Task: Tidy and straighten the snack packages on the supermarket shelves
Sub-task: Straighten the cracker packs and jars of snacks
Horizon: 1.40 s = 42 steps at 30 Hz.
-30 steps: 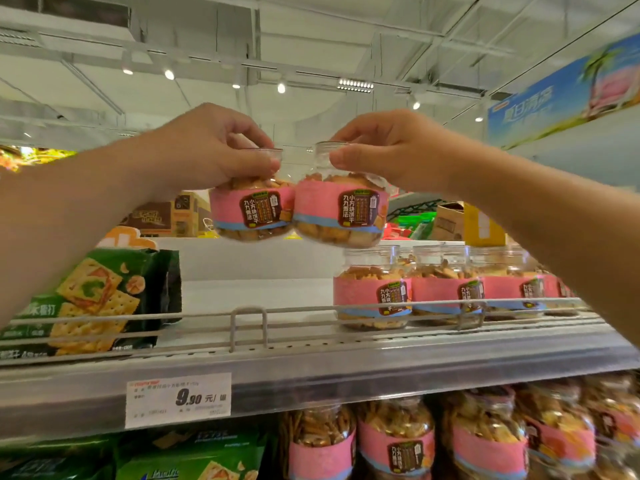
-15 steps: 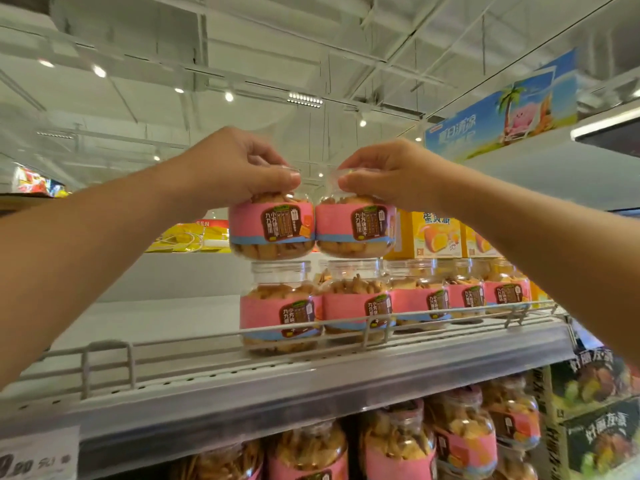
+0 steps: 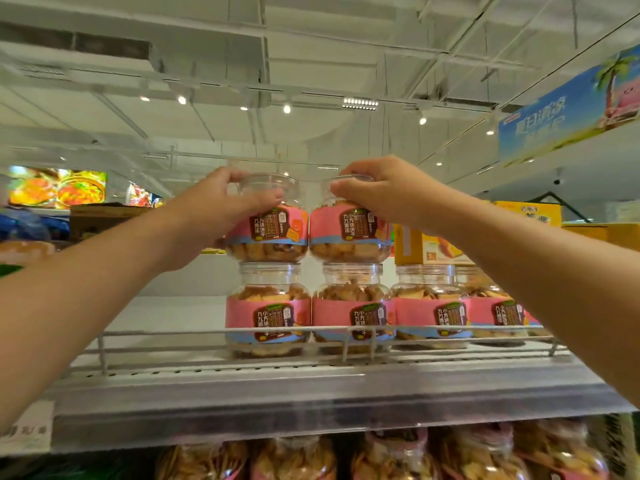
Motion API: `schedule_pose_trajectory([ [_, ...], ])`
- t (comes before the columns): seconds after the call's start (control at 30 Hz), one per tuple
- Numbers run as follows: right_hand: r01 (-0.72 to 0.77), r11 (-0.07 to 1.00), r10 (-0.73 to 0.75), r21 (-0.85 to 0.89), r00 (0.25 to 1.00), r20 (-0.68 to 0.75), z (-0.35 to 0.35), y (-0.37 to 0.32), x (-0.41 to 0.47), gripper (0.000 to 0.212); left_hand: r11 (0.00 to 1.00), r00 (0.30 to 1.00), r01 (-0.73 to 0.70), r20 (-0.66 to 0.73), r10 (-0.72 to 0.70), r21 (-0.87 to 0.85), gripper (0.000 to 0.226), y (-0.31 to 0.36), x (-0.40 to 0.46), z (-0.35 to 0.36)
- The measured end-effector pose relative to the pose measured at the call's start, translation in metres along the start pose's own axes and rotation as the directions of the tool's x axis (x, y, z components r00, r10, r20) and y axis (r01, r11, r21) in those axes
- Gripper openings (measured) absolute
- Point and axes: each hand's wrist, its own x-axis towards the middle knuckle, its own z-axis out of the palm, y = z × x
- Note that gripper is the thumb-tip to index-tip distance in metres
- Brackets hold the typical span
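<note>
Two clear biscuit jars with pink labels sit stacked on the top shelf's front row. My left hand (image 3: 221,209) grips the lid and neck of the left upper jar (image 3: 273,233), which rests on a lower jar (image 3: 268,313). Beside it, the right upper jar (image 3: 349,233) stands on another lower jar (image 3: 353,315), with my right hand (image 3: 381,192) curled over its lid. The two upper jars touch side by side. More pink-label jars (image 3: 450,306) continue the row to the right.
A wire rail (image 3: 221,336) runs along the metal shelf's (image 3: 311,403) front edge. Left of the jars the shelf surface is bare white. Yellow boxes (image 3: 426,247) stand behind the jars at right. Further biscuit jars (image 3: 398,455) fill the shelf below.
Both hands lowered their jars onto the lower jars in the front row. One second ago the jars hung in the air left of the row; the view has shifted right and up.
</note>
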Motion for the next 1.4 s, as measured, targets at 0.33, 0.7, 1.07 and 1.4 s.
schedule_pose_trajectory([
  [0.33, -0.040, 0.995, 0.039, -0.095, 0.999, -0.017, -0.001, -0.010, -0.001, 0.030, 0.988, 0.999, -0.016, 0.039, 0.022, -0.152, 0.118, -0.017, -0.001, -0.004],
  [0.7, -0.085, 0.967, 0.069, -0.241, 0.995, -0.075, -0.001, -0.018, -0.008, 0.047, 0.974, 0.962, -0.196, -0.170, 0.213, 0.114, 0.108, -0.025, -0.016, 0.009],
  [1.07, 0.143, 0.929, -0.256, -0.342, 0.915, -0.311, 0.045, 0.049, -0.161, 0.032, 0.172, 0.483, -0.768, 0.380, 0.789, 0.617, 0.041, -0.050, -0.100, 0.087],
  [1.4, 0.042, 0.868, -0.162, -0.495, 0.966, -0.201, 0.005, 0.094, -0.222, 0.041, 0.230, 0.572, -0.738, 0.407, 0.713, 0.634, 0.049, -0.040, -0.106, 0.162],
])
